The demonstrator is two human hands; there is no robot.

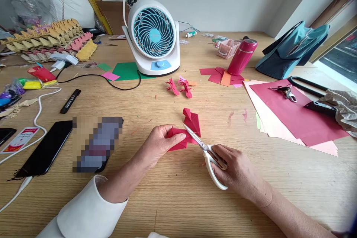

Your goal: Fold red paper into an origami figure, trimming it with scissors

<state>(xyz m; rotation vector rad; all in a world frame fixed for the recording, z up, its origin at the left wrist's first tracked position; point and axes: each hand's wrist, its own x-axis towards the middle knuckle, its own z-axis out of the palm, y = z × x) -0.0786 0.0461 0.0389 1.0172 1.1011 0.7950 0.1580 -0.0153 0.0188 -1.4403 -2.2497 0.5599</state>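
Note:
My left hand (163, 143) pinches a folded piece of red paper (178, 145) between thumb and fingers, a little above the table. In my right hand (237, 169) is a pair of scissors (212, 167) with white handles. Their blades point up and left and meet the right part of the red paper; whether they are cutting into it I cannot tell. Just behind lies another folded red paper piece (192, 121). Farther back are small folded red paper figures (173, 87), with pink and orange scraps beside them.
A white fan (178, 57) stands at the back centre, and a pink flask (242, 57) right of it. Paper sheets (306, 119) with keys (288, 92) on top lie at right. Phones (46, 148), a black marker (70, 101) and a white cable (39, 113) occupy the left.

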